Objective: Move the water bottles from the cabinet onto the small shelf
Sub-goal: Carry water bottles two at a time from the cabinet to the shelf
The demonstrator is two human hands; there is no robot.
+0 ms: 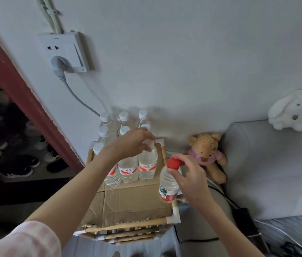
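A small bamboo shelf (176, 212) with a cardboard sheet (131, 203) on top stands against the wall. Several clear white-capped water bottles (128, 169) stand in rows at its back. My left hand (131, 143) grips the cap of the front right white-capped bottle (147, 167), which stands on the cardboard. My right hand (189, 175) holds a red-capped bottle (167, 186) by its neck, tilted, above the shelf's right edge.
A teddy bear (206, 154) leans against a grey sofa (267, 164) to the right, with a white plush rabbit (295, 110) on top. A wall socket with a plugged cable (63, 52) is upper left. Shoes (16, 158) fill a dark rack at left. Cables (239, 219) lie by the shelf.
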